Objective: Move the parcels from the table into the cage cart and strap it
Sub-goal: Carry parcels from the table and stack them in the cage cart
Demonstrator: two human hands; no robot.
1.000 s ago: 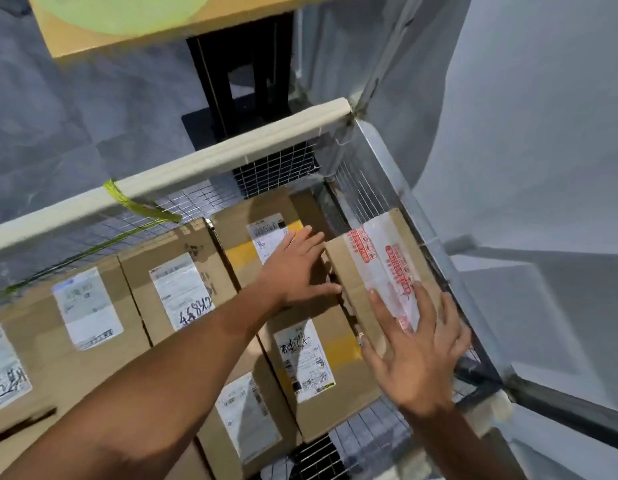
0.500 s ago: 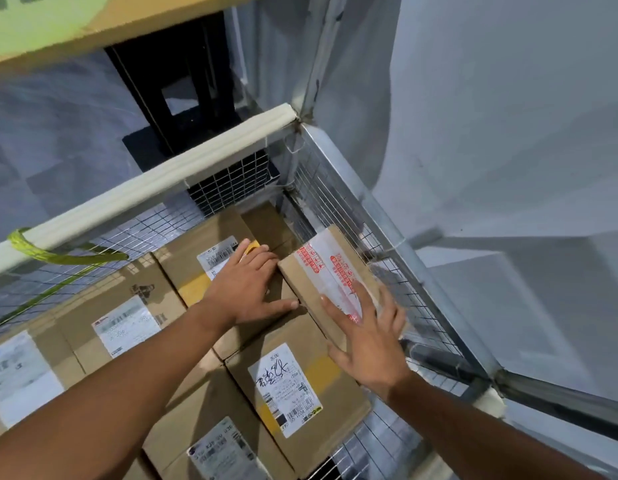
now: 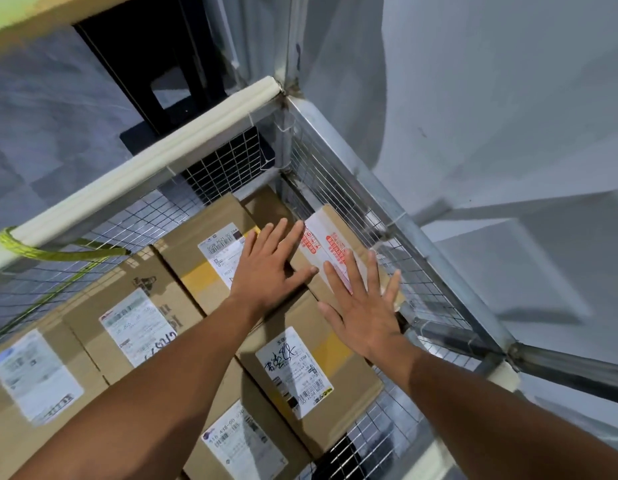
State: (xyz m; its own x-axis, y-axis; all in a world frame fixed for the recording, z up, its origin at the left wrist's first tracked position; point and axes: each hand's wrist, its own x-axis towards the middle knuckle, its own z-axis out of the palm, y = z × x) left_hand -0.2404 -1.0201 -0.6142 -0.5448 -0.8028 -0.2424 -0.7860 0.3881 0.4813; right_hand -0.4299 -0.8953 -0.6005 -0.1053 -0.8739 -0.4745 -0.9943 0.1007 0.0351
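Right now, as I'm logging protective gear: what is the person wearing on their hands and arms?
Nothing shows: the left hand and right hand are bare, no gloves; the left forearm and right forearm are uncovered to the frame edge, with no sleeve, watch or wristband in view.

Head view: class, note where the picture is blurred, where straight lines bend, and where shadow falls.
Head view: the label at lower left is smeared, while the left hand and right hand are fairly sharp; the cage cart's padded rail looks slightly bowed by the wide-angle lens; soft shadow darkens the wall behind the corner.
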